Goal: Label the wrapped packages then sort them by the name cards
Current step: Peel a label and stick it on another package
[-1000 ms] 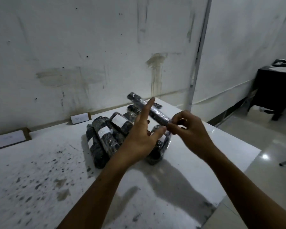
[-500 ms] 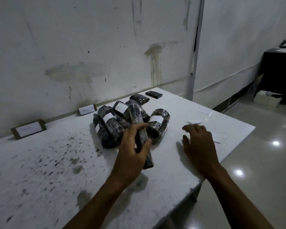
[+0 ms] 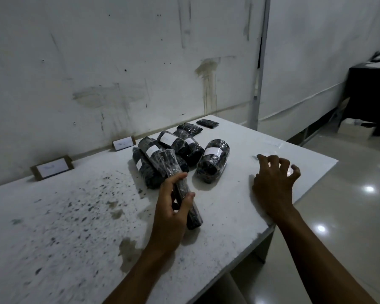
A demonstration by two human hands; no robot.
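My left hand grips a long black package wrapped in clear film, holding it low over the white table; no label shows on it. Behind it lies a pile of wrapped packages with white labels, and one labelled package lies apart to the right. My right hand rests on the table near its right edge, fingers curled down over a small pale label sheet; whether it pinches it I cannot tell. Two name cards lean on the wall.
Two small unlabelled black packages lie at the table's far end. The table's right edge drops to a shiny floor. A dark desk stands at the far right. Grey stains speckle the table's left half.
The long package has come down from in front of me to just above the table in my left hand. My right hand let go of it and moved right, onto the table edge.
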